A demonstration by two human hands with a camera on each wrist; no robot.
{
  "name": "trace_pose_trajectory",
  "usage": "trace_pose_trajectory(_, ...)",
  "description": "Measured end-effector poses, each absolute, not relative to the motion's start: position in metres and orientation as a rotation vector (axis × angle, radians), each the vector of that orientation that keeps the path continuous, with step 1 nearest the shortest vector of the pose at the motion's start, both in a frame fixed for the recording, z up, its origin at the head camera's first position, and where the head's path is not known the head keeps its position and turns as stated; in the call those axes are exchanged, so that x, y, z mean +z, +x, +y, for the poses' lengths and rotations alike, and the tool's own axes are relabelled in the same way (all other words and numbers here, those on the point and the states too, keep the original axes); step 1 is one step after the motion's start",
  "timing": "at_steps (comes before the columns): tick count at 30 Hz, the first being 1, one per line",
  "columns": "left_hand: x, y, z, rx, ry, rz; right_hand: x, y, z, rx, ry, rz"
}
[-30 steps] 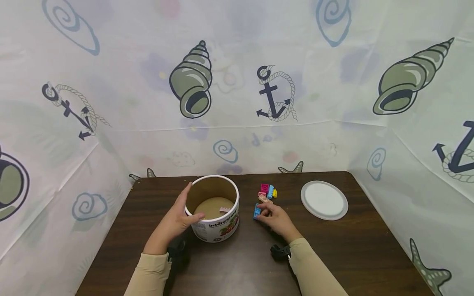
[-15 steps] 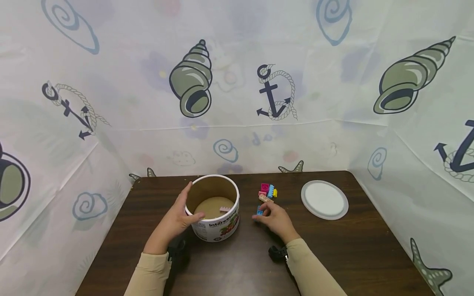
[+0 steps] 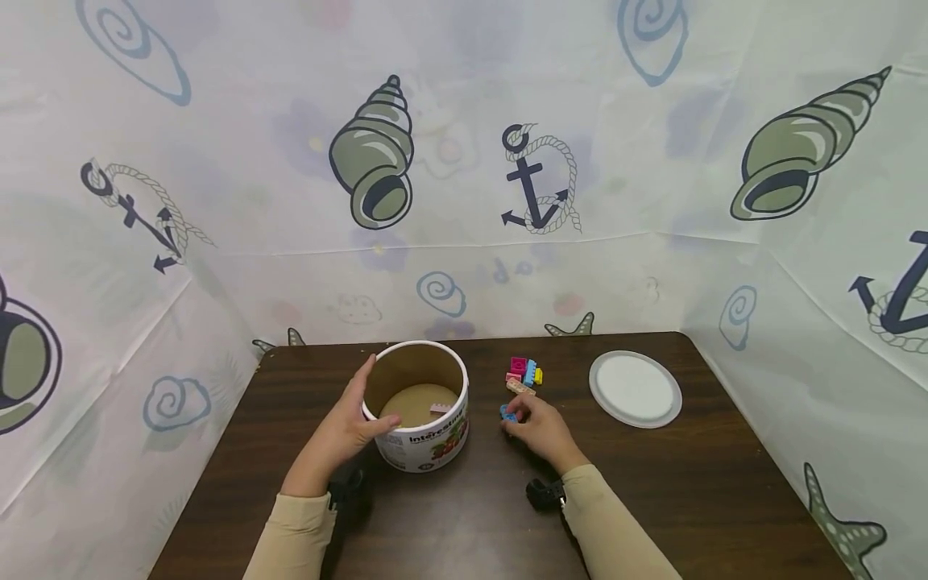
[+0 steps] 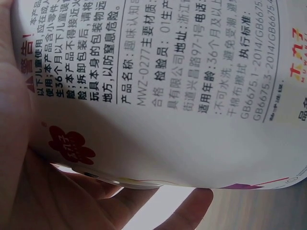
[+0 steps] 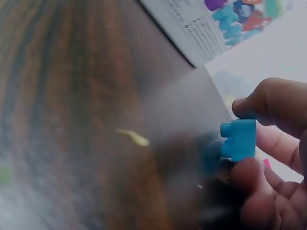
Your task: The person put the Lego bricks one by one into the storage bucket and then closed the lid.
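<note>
My left hand [image 3: 341,439] holds the round white tub [image 3: 424,451] at its left side, with the thumb at the front rim. The left wrist view shows the tub's printed wall [image 4: 172,139] close up and fingers [image 4: 192,208] reaching around it. A pale pink toy brick [image 3: 440,409] lies on the tub's floor. To the right of the tub, my right hand [image 3: 542,431] pinches a blue toy brick [image 5: 242,139] between thumb and fingers, its studs pointing away from the palm in the right wrist view.
Just beyond the right hand lies a cluster of toy bricks: a magenta one [image 3: 518,365], a light blue one [image 3: 531,372], a yellow one [image 3: 538,376] and a peach one [image 3: 519,387]. A round white lid [image 3: 635,390] rests at the right on the dark wooden table [image 3: 464,532].
The blue brick has turned in my right fingers and sits closer to the hand, with less of it showing. My left hand and the tub have stayed put.
</note>
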State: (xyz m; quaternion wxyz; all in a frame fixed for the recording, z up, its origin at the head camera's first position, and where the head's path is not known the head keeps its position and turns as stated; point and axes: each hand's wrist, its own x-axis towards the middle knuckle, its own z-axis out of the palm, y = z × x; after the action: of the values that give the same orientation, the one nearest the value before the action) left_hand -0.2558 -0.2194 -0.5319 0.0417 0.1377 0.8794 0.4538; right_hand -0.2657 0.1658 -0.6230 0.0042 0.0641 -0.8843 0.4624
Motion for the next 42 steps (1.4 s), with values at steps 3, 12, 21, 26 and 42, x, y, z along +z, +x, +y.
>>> trace_pose_trajectory(3, -0.531, -0.256, -0.219, 1.380, 0.420, 2.698, -0.626, -0.267, 0.171, 1.631, 0.202, -2.719)
trace_pose_trajectory(12, -0.530, -0.254, -0.218, 1.391, 0.406, 2.685, -0.626, -0.269, 0.182, 1.975, 0.296, -2.578)
trace_pose_trajectory(21, -0.531, -0.255, -0.221, 1.411, 0.410, 2.680, -0.625, -0.270, 0.181, 2.067, 0.251, -2.508)
trace_pose_trajectory(26, -0.532, -0.255, -0.220, 1.418, 0.416, 2.674, -0.625, -0.267, 0.181, 2.060, 0.189, -2.489)
trace_pose_trajectory(42, -0.535, -0.254, -0.222, 1.437, 0.422, 2.672, -0.536, -0.268, 0.167, 2.034, 0.457, -2.332)
